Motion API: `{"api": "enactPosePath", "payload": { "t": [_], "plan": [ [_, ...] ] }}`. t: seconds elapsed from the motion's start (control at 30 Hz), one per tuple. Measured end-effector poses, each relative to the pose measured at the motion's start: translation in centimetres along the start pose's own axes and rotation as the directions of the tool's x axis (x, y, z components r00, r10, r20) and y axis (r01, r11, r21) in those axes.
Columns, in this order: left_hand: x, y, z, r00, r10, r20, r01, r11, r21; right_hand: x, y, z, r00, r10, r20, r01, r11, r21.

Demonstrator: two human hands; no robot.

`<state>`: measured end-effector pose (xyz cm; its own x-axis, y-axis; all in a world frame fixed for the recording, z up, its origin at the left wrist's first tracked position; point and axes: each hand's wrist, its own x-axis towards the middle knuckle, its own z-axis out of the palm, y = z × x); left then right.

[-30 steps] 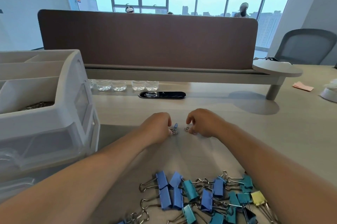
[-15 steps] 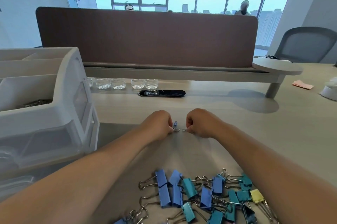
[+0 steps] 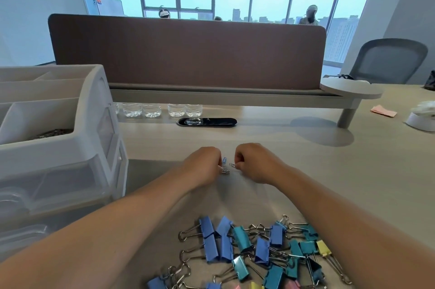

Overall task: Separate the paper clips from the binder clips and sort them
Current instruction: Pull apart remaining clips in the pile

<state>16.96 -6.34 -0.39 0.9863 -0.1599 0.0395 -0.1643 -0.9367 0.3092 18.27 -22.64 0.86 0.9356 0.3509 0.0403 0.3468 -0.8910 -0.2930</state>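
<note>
Both forearms lie stretched across the desk (image 3: pixel 306 171), either side of the heap of binder clips (image 3: pixel 256 251). Beyond the heap, the left hand (image 3: pixel 203 165) and right hand (image 3: pixel 255 161) are curled knuckles-up and nearly touching, fingertips pinching tiny paper clips (image 3: pixel 226 171) in the gap between them. The fingertips are tucked under, and how many clips each holds is too small to tell. The heap's near edge is cut off.

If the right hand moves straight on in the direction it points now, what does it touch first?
Probably the blue paper clip just ahead of the right hand, then the left hand; depth is unclear.
</note>
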Motion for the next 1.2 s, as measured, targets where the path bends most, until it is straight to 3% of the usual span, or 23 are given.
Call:
{"api": "enactPosePath", "payload": {
  "t": [0.2,0.77,0.97,1.2],
  "plan": [
    [-0.3,-0.3,-0.5,0.998,0.025,-0.056,-0.030,0.996,-0.082,0.0,1.2,-1.3,0.996,0.084,-0.023,-0.083,0.996,0.038],
    [0.1,0.5,0.2,0.998,0.064,0.012,-0.063,0.996,-0.060,0.7,1.5,0.0,0.977,0.189,0.101,-0.177,0.977,-0.118],
    [-0.1,0.8,0.4,0.997,0.066,0.033,-0.065,0.997,-0.039,0.8,0.9,0.0,0.969,0.170,0.181,-0.138,0.974,-0.178],
    [-1.4,1.0,0.7,0.998,0.044,0.042,-0.045,0.998,0.033,-1.5,-0.2,0.0,0.989,0.090,0.116,-0.067,0.979,-0.193]
  ]
}}
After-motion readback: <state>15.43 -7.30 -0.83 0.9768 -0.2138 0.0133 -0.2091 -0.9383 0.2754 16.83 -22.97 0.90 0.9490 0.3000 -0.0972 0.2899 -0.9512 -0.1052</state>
